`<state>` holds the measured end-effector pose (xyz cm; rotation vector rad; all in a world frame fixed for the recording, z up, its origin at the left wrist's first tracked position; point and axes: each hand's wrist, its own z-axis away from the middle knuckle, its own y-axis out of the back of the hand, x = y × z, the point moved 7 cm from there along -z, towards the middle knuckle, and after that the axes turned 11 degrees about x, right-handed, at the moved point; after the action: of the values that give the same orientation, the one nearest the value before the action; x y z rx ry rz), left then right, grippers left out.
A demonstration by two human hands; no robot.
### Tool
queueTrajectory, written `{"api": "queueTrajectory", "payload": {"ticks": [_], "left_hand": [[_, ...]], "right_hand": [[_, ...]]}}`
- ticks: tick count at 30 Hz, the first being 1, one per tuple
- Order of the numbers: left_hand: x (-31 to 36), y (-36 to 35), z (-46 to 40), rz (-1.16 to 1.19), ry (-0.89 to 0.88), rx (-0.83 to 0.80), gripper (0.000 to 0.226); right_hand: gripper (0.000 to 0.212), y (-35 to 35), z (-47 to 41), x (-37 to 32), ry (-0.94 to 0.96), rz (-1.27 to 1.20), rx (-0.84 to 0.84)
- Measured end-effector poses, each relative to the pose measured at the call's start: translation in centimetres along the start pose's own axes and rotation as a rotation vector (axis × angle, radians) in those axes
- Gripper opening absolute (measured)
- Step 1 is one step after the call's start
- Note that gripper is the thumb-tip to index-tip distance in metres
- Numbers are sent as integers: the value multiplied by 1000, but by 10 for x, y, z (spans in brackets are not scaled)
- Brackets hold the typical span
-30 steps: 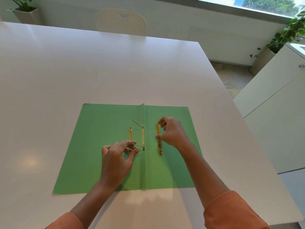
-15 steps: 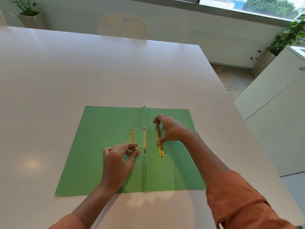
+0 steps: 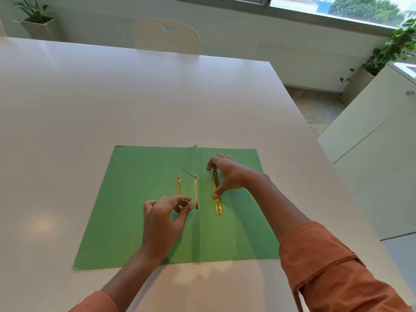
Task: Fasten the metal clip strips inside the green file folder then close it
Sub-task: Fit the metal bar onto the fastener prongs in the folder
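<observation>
The green file folder (image 3: 135, 199) lies open and flat on the white table (image 3: 112, 97). At its centre fold sits a gold fastener base (image 3: 196, 190) with two thin prongs sticking up. A short gold strip (image 3: 178, 186) lies on the left leaf. A longer gold slotted strip (image 3: 217, 197) lies on the right leaf. My left hand (image 3: 163, 219) pinches the near prong between thumb and fingertips. My right hand (image 3: 227, 174) arches over the long strip, thumb and fingers touching its sides.
A white chair (image 3: 167, 36) stands at the table's far edge. Potted plants (image 3: 37, 21) stand at the far left and at the right (image 3: 391, 48). A white cabinet (image 3: 378, 136) runs along the right, beyond the table's right edge.
My right hand has turned over the long strip and spread along it, the thumb now low on its side. My left hand keeps its pinch on the near prong.
</observation>
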<state>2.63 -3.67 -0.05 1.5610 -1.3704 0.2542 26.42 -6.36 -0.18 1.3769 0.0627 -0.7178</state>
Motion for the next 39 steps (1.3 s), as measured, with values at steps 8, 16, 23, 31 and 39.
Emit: {"api": "queueTrajectory", "payload": {"ticks": [8, 16, 23, 31, 39], "left_hand": [[2, -3, -1, 112, 23, -3, 15], [1, -6, -1, 223, 70, 0, 15], [-1, -7, 1, 222, 126, 47, 20], [-2, -12, 1, 257, 133, 49, 13], [3, -12, -1, 239, 87, 47, 17]], "right_hand": [[89, 4, 12, -3, 3, -242, 46], [77, 5, 32, 4, -64, -641, 133], [28, -5, 45, 22, -257, -856, 194], [36, -1, 54, -17, -338, -1198, 97], [24, -5, 47, -56, -270, -1223, 102]]}}
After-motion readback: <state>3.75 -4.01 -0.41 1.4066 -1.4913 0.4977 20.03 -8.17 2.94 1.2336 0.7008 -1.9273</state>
